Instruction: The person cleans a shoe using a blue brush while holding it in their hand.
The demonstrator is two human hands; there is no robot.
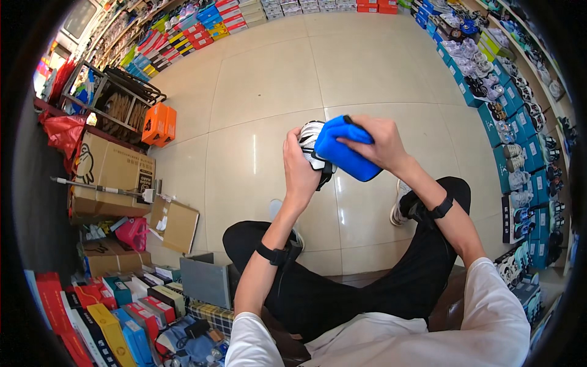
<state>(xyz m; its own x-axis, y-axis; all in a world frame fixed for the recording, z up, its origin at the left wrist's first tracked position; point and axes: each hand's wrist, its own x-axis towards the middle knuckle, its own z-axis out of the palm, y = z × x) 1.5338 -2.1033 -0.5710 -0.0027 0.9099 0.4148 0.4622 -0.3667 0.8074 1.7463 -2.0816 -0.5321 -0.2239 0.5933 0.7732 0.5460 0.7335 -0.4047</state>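
Observation:
A white and black shoe [311,137] is held in my left hand [299,169], above the tiled floor in front of my knees. My right hand [379,141] grips a folded blue cloth [341,151] by its upper right part. The left end of the cloth lies against the shoe and covers part of it. Its lower edge has a dark trim. Some of my left fingers are hidden behind the shoe.
Shoe boxes with shoes on top [513,133] line the right side. Stacked shoe boxes [192,36] stand along the back. At left are two orange boxes [158,125], a large cardboard box [114,160] and a flattened carton [176,225]. A grey box [206,280] stands by my left knee.

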